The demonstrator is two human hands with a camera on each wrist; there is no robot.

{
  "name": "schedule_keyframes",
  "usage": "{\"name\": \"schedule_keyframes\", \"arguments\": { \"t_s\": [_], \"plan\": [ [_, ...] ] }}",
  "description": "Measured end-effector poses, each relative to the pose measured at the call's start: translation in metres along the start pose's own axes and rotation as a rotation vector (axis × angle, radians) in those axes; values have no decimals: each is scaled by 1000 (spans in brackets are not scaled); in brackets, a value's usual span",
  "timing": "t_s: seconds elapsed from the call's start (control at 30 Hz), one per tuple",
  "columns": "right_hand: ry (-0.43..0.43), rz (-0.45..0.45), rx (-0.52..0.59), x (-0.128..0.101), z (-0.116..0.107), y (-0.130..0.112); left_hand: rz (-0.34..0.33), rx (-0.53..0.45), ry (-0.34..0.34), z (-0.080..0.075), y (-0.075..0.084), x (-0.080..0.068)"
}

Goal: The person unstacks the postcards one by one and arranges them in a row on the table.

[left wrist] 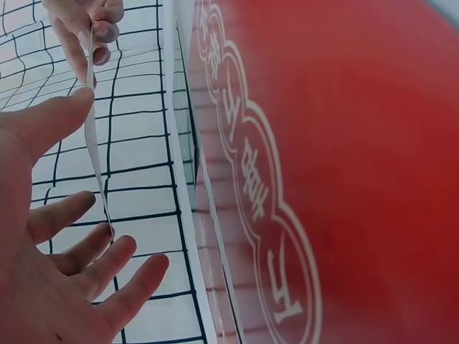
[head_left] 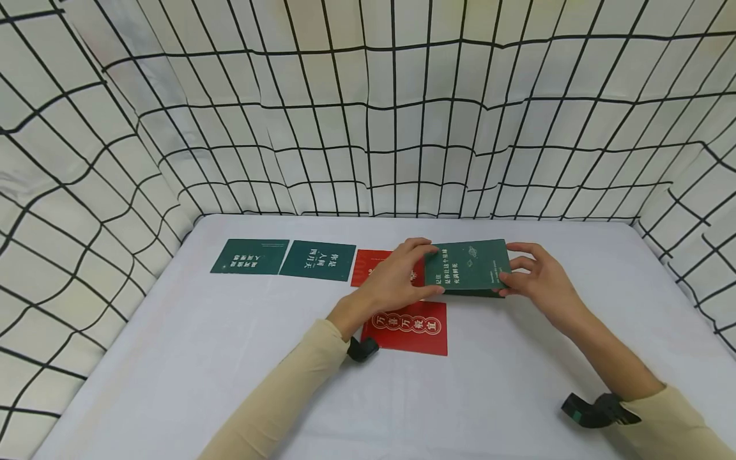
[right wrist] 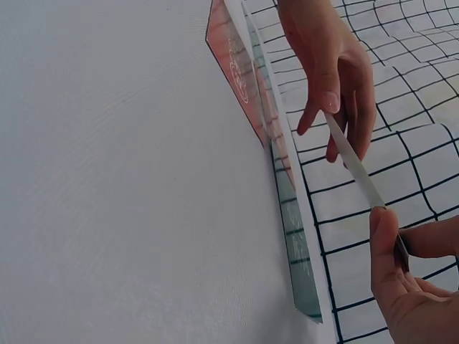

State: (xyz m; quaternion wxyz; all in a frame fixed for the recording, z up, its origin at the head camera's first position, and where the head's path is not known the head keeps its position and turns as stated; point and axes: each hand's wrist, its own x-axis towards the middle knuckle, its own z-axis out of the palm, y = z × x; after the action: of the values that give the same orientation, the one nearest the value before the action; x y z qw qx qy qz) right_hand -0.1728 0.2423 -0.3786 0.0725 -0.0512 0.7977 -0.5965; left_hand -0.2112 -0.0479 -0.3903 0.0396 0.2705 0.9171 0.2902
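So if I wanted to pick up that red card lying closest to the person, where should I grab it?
Probably by its near edge, coming from the front. The red card lies flat on the table, so slide it or lift a corner first. Its far edge is crowded by the left hand, which with the right hand holds a green card.

Left hand (head_left: 397, 275): reached forward over the table, palm down, fingers extended and slightly spread, thumb and fingertips (left wrist: 86, 100) pinching the near-left edge of a held card. Left forearm in a beige sleeve, dark band at the wrist. Right hand (head_left: 537, 275): reached forward, fingers curled, thumb (right wrist: 384, 244) and fingers pinching the same card's right edge. Right forearm bare below a beige sleeve, dark band at the wrist.
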Motion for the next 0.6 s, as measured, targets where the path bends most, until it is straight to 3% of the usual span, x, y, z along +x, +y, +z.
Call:
{"name": "schedule_keyframes", "arguments": {
  "t_s": [0.6],
  "plan": [
    [63,-27,18,-3,-22,11,-29,-22,15,13,8,9]
  ]
}}
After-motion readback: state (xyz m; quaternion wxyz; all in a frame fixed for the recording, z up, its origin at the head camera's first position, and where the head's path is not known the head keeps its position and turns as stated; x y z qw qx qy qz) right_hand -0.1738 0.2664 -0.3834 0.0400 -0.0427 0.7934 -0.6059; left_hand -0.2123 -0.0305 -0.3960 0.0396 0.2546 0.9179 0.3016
